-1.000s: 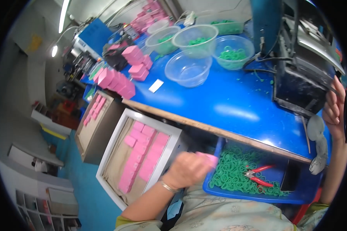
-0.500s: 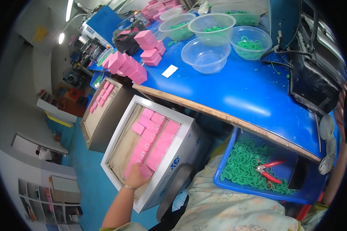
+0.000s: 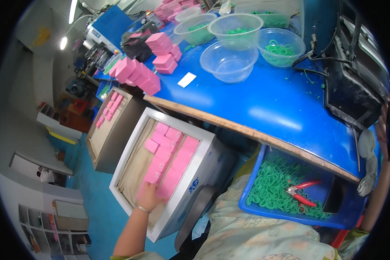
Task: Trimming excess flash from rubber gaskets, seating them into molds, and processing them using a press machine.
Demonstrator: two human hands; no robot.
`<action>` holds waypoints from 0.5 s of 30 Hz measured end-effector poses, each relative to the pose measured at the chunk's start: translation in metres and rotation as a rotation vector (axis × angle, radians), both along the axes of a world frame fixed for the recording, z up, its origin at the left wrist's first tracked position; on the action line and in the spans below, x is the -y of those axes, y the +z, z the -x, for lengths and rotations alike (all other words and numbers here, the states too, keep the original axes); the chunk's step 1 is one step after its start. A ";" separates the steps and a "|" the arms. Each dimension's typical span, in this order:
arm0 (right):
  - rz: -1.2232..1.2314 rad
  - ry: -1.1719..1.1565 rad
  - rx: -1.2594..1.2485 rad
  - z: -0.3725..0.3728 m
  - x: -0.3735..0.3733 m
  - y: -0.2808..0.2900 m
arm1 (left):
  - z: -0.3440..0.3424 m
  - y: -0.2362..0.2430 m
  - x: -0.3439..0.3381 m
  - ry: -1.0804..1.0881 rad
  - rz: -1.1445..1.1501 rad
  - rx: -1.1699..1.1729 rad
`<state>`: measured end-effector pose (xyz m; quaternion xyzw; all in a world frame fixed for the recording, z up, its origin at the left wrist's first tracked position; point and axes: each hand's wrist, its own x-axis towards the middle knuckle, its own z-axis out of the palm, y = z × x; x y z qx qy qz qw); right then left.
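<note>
My left hand (image 3: 149,197) reaches into a white-framed crate with a cloth lining (image 3: 133,167). Its fingers are closed at the near end of rows of pink boxes (image 3: 180,161), around a pink box that the hand partly hides. A thin bracelet circles that wrist. My right hand (image 3: 384,116) is at the far right rim of the picture, beside a dark machine (image 3: 355,86). Only a sliver of it shows, so its fingers cannot be read.
Stacked pink boxes (image 3: 136,74) and clear plastic bowls (image 3: 229,63), some with green rings, stand on the blue table (image 3: 247,102). Over my lap, a blue tray (image 3: 264,211) holds green rings (image 3: 268,186), red-handled pliers (image 3: 302,195) and a dark flat object (image 3: 335,195). Another crate (image 3: 100,141) stands beyond.
My left hand has shifted slightly left, and less of the pink box at its fingers shows now. The view has turned a little. My right hand stays at the machine.
</note>
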<state>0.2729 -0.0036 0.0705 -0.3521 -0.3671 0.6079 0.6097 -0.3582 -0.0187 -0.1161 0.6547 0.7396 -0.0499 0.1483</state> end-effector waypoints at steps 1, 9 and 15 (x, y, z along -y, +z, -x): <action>-0.004 -0.013 -0.015 0.004 -0.008 -0.007 | 0.000 0.008 -0.008 -0.042 -0.005 -0.076; -0.095 -0.461 0.132 0.016 0.029 -0.037 | -0.035 -0.029 -0.150 -0.297 -0.435 -0.064; -0.183 -0.579 0.402 0.038 0.075 -0.055 | -0.056 -0.051 -0.196 -0.013 -0.291 -0.142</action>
